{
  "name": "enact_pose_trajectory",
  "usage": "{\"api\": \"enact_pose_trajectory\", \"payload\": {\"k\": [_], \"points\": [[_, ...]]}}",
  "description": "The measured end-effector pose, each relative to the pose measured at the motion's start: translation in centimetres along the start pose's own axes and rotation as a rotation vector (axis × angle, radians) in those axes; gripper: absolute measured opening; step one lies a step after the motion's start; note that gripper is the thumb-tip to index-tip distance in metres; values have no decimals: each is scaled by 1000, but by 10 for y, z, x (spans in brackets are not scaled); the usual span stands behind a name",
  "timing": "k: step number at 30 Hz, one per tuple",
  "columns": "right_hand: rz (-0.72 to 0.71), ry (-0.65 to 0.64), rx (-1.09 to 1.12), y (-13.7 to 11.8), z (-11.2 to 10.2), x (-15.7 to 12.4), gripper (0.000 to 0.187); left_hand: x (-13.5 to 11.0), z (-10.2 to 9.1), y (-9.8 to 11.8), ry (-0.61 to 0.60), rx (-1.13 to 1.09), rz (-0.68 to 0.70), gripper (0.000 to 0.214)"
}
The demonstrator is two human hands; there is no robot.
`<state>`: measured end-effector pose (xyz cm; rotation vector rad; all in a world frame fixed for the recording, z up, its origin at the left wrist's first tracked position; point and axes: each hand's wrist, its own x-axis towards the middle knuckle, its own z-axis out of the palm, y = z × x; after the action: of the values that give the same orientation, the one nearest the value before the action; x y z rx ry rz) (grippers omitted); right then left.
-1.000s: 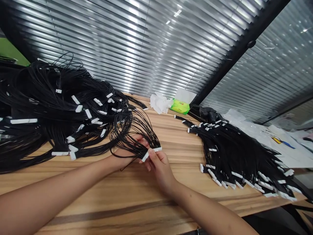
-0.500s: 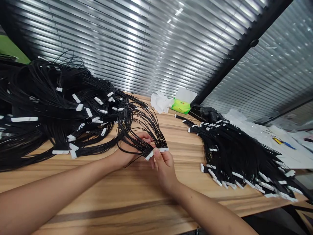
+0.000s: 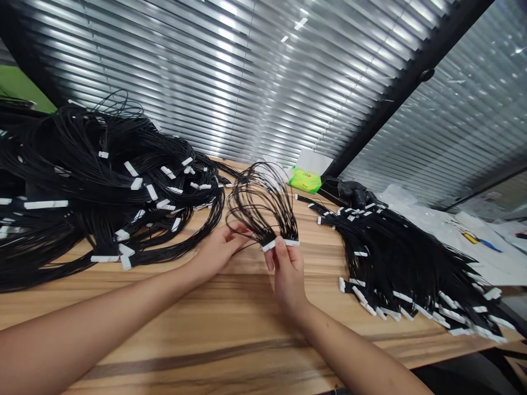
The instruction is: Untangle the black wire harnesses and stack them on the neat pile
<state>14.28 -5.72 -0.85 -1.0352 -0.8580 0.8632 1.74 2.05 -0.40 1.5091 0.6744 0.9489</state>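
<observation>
My right hand pinches a white connector strip between thumb and fingers. A small bundle of thin black wires rises from that strip in tall loops. My left hand lies just left of it, its fingertips touching the lower wires; whether it grips them I cannot tell. To the left sits a large heap of black wire harnesses with white connectors. A second fanned-out pile of harnesses lies to the right.
The wooden table runs under everything. At the back are a green tissue packet, a black glove and slatted blinds. White sheets lie beyond the right pile.
The wire bundle and connector strip have moved right and stand more upright. My right hand has moved right with them, and my left hand has slid out from among the loops.
</observation>
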Motion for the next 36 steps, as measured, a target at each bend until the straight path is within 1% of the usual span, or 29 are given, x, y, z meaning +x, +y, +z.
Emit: {"api": "enact_pose_trajectory", "payload": {"k": [1,3,6,8,10,12,14,16,19,22,25,29,36], "points": [[-20,32,5,-1,-1,3,35,-1,-1,1,5,60,9,25],[-55,81,-6,-3,-3,9,35,-6,-4,5,-24,163,57,22],[-77,115,-48,-6,-5,14,37,-15,-6,12,-46,305,176,28],[-69,112,-77,-6,-5,14,38,-18,-6,16,-11,429,275,29],[-60,98,-105,-6,-4,13,38,-19,-6,17,61,557,372,26],[-54,78,-127,-5,-2,11,38,-17,-7,17,111,620,427,25],[-55,57,-139,-4,-1,9,37,-15,-8,15,111,603,411,28],[-55,40,-144,-3,0,8,37,-14,-8,12,95,543,353,29],[-41,27,-148,-2,0,7,34,-12,-9,7,119,501,301,25],[-28,18,-158,-3,-1,8,35,-12,-9,5,135,552,322,23],[-44,18,-178,-5,-2,9,37,-11,-9,6,117,587,361,21],[-64,20,-210,-7,-3,10,37,-11,-10,7,106,579,411,17],[-60,14,-246,-10,-2,10,38,-11,-11,7,62,539,445,22]]}}
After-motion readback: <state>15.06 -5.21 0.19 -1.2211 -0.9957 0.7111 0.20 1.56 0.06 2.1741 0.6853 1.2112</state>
